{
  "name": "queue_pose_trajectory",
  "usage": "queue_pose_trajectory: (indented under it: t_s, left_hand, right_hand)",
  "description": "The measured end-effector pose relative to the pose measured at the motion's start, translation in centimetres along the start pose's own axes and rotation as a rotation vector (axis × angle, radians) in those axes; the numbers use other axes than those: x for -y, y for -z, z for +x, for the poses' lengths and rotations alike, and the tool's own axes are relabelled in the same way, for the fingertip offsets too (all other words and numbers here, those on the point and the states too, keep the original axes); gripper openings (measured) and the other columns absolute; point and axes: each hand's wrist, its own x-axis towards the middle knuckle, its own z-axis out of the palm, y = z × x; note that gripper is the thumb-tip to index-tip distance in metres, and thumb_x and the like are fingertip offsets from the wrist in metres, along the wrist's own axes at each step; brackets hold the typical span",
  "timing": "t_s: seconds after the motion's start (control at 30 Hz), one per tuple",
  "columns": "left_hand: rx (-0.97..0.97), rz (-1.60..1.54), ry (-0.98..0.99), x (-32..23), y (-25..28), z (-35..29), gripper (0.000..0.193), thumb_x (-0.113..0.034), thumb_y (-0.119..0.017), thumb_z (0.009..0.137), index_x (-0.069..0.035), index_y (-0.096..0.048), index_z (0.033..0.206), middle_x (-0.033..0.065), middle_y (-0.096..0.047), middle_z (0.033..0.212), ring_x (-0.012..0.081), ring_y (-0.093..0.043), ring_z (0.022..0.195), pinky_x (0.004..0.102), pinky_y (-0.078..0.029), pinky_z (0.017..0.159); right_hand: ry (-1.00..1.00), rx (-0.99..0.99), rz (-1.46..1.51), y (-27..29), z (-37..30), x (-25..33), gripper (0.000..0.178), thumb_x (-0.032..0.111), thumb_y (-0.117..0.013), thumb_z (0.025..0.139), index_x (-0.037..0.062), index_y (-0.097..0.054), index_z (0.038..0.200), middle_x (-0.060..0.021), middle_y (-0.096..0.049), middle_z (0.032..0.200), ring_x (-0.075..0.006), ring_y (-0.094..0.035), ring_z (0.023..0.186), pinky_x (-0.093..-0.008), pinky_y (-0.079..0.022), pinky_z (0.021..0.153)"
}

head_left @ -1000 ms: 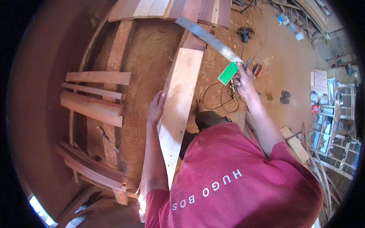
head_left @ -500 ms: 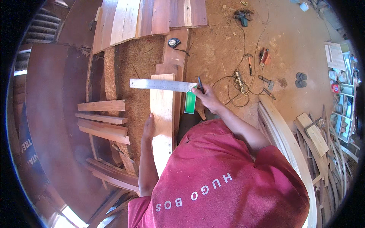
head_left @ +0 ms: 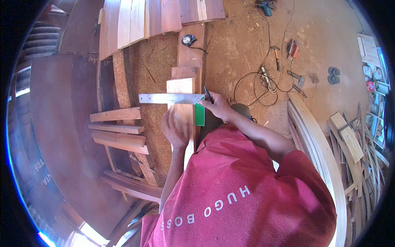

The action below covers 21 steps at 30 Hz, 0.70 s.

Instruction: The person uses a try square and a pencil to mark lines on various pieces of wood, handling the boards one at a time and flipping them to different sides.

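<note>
Pinching the square [head_left: 173, 98] across the board [head_left: 180, 86] with the right hand [head_left: 218, 108], plus a pen [head_left: 208, 94]. Spreading the blurred left hand [head_left: 177, 128] over the board, beside the square. Beyond both hands, a tape measure [head_left: 188, 40]; right of them, a hammer [head_left: 276, 57].

Dusty brown floor, glare in the corner

The floor [head_left: 238, 45] is orangey-brown dirt-looking stuff, with pale flecks scattered across the right side. Far left there's a big reddish-brown wall or panel [head_left: 53, 107], honestly can't tell which through the haze and lens bend. Ridged grey sheeting [head_left: 44, 41] sits up past it. Harsh white light [head_left: 88, 234] blows out the lower left. Over by the right edge, a pale bluish shelf unit [head_left: 382, 88] holds assorted clutter.
</note>
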Motion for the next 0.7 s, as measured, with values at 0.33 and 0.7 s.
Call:
queue_pose_trajectory:
  t_s: [0.33,0.7]
  left_hand:
    - [0.248,0.287,-0.125,-2.0,-3.1,2.9,0.095,-0.067,-0.068,0.080,-0.017,-0.042,0.157,0.0132,-0.035,0.163,0.0361,-0.021,0.156,0.0705,-0.003,0.120]
    - [0.285,0.251,-0.118,-2.1,-3.8,2.8,0.093,-0.064,-0.060,0.087,-0.010,-0.038,0.159,0.0128,-0.032,0.166,0.0367,-0.017,0.158,0.0713,0.003,0.119]
  right_hand:
    - [-0.059,0.019,0.096,-0.6,0.9,2.5,0.030,0.031,-0.072,0.099,0.0013,-0.071,0.102,0.0039,-0.062,0.086,-0.0071,-0.053,0.078,-0.0284,-0.046,0.069]
    - [-0.047,-0.009,0.131,-0.8,1.1,0.5,0.034,0.034,-0.071,0.099,0.0008,-0.076,0.098,0.0027,-0.068,0.084,-0.0070,-0.057,0.078,-0.0296,-0.048,0.068]
